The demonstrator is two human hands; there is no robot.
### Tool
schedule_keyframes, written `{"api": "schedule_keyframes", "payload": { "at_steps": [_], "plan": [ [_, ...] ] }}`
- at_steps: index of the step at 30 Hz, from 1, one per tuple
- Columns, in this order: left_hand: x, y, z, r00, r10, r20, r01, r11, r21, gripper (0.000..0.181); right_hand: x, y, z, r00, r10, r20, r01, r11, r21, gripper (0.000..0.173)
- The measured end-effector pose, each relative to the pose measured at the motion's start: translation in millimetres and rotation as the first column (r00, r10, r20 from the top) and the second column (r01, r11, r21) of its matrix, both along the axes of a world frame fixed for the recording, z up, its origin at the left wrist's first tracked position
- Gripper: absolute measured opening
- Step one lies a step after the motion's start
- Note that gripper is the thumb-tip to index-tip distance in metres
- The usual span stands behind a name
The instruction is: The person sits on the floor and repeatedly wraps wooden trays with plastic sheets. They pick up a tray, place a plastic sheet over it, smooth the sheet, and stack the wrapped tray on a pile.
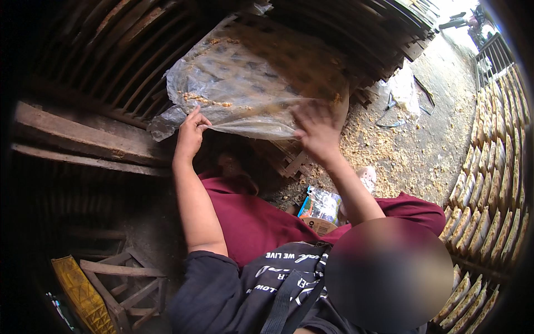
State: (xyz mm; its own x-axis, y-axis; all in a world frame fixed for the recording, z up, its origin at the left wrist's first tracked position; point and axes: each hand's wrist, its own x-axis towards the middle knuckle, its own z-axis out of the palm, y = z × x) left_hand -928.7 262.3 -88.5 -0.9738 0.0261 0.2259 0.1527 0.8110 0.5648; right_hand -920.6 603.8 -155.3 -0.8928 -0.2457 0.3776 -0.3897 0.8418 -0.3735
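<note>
A translucent plastic sheet (250, 83) lies over a slatted surface in front of me, with yellowish crumbs scattered on it. My left hand (193, 129) pinches the sheet's near edge at the left between thumb and fingers. At the right, my right hand (318, 127) is blurred and spread flat over the sheet, its thumb by the near edge; whether it grips the plastic does not show. Between the hands the edge is drawn into a long fold. Beneath it, part of a wooden lattice (292, 160) shows.
Stacked slatted wood (375, 41) stands beyond the sheet. Crumbs cover the floor (384, 154) at right, beside rows of upright whitish slabs (492, 175). A printed packet (323, 202) lies by my legs. At lower left are a yellow plastic crate (83, 292) and a wooden frame (125, 271).
</note>
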Motion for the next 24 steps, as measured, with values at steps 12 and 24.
{"api": "schedule_keyframes", "payload": {
  "at_steps": [12, 24],
  "plan": [
    [-13.8, 16.8, -50.4, 0.78, 0.473, -0.411, -0.284, 0.851, 0.442, 0.073, 35.2, 42.8, -31.4, 0.972, -0.231, -0.053, 0.222, 0.965, -0.138, 0.044],
    [37.1, 138.0, -64.1, 0.905, 0.034, 0.425, -0.405, 0.38, 0.832, 0.034, 60.2, 8.9, 19.0, 0.977, 0.188, -0.1, -0.171, 0.973, 0.158, 0.053]
  ]
}}
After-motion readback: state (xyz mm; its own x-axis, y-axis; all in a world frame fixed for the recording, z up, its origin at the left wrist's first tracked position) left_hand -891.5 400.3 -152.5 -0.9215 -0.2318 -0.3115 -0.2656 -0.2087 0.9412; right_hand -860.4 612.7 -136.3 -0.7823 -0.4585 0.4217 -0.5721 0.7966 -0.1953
